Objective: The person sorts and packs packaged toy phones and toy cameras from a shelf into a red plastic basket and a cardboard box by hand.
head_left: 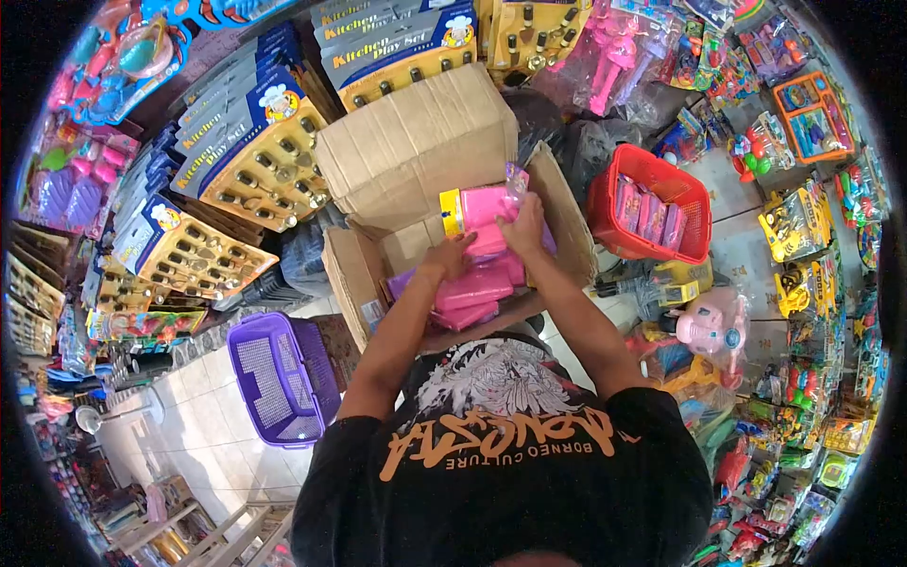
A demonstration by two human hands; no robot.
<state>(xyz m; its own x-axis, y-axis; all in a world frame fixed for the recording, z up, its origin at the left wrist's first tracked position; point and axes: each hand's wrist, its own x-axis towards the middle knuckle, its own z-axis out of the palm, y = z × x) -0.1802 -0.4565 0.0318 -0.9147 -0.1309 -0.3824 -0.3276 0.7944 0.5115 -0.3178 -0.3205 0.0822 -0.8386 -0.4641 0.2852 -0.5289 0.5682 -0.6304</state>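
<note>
- Pink packets (475,286) lie inside the open carton (416,142); its walls seem to keep the pile together;
- right hand (525,227) pinches the upper packet (486,204) at its right end, apparently steadying it;
- left hand (448,257) touches the pile's left; its grip, I cannot tell;
- red basket (652,248), right, contains similar packets.

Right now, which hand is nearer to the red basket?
The right hand. It touches a pink pack in the cardboard box, left of the red basket; the left hand is also in the box, farther left of the basket.
</note>
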